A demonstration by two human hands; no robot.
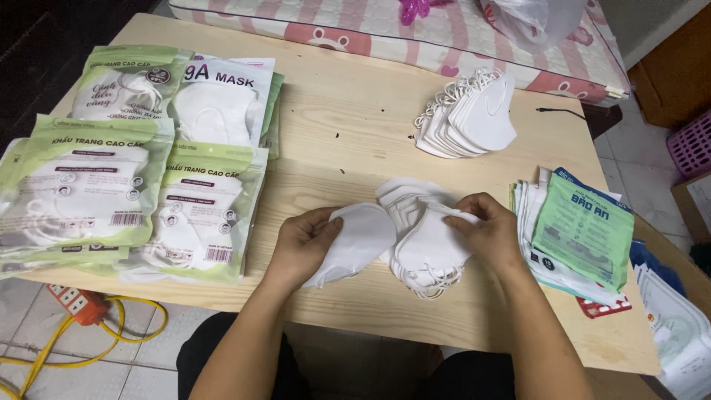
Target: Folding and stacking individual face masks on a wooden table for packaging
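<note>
My left hand (302, 244) grips a white folded face mask (361, 238) at the table's near edge. My right hand (485, 231) pinches the top of a small stack of white masks (424, 248) whose ear loops hang toward me. More white masks (404, 194) fan out flat just behind both hands. The two hands are close together, with their masks touching in the middle.
Sealed green-and-clear mask packs (111, 192) cover the left of the wooden table (348, 133). A fanned pile of white masks (470, 118) lies at the back. Flat empty green bags (581, 230) are stacked at right. A power strip with yellow cable (81, 307) lies on the floor.
</note>
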